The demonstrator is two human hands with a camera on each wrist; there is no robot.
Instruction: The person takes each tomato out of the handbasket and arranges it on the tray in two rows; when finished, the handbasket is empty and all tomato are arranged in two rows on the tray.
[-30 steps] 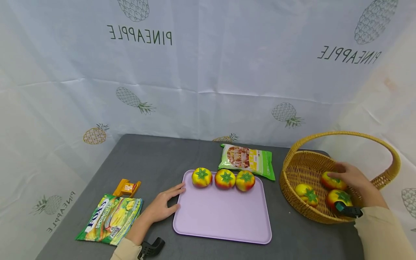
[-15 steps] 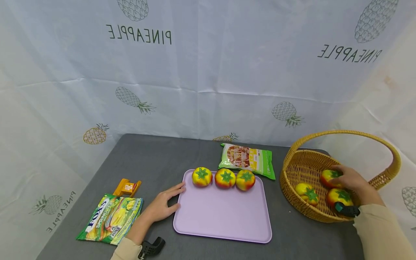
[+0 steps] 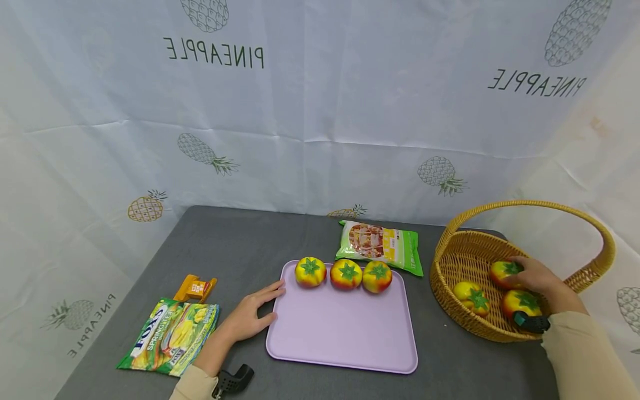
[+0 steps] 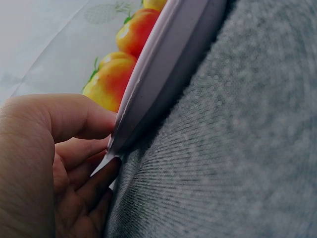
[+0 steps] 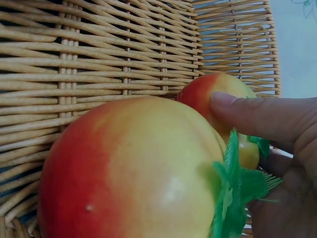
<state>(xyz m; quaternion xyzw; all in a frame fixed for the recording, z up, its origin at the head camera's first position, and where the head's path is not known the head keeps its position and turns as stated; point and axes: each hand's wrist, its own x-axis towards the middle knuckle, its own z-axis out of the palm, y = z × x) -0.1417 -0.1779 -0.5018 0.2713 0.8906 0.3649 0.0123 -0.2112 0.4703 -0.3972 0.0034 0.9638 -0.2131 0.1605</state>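
My right hand [image 3: 537, 278] reaches into the wicker basket [image 3: 465, 328] on the right and holds a red-and-yellow persimmon-like fruit [image 3: 501, 274] with a green leafy top. The right wrist view shows the thumb pressed on that fruit [image 5: 198, 94]; the other fingers are mostly hidden behind it. Two similar fruits lie in the basket: one nearer the wrist [image 5: 133, 168] and a yellower one [image 3: 467, 293] to the left. My left hand [image 3: 246, 318] rests at the left edge of the lilac tray [image 3: 345, 333], its fingertips touching the rim. Several such fruits, one being the leftmost fruit [image 3: 310, 272], line the tray's far edge.
Behind the tray lies a green snack packet [image 3: 380, 245]. On the left are a green-and-yellow candy bag [image 3: 172, 336] and a small orange packet [image 3: 196, 288]. The basket's tall handle [image 3: 530, 204] arches over the right hand. A printed white cloth [image 3: 310, 111] hangs behind the table.
My right hand has shifted slightly left and toward me inside the basket, and the fruit it holds has moved a little left. The left hand and the tray stay still.
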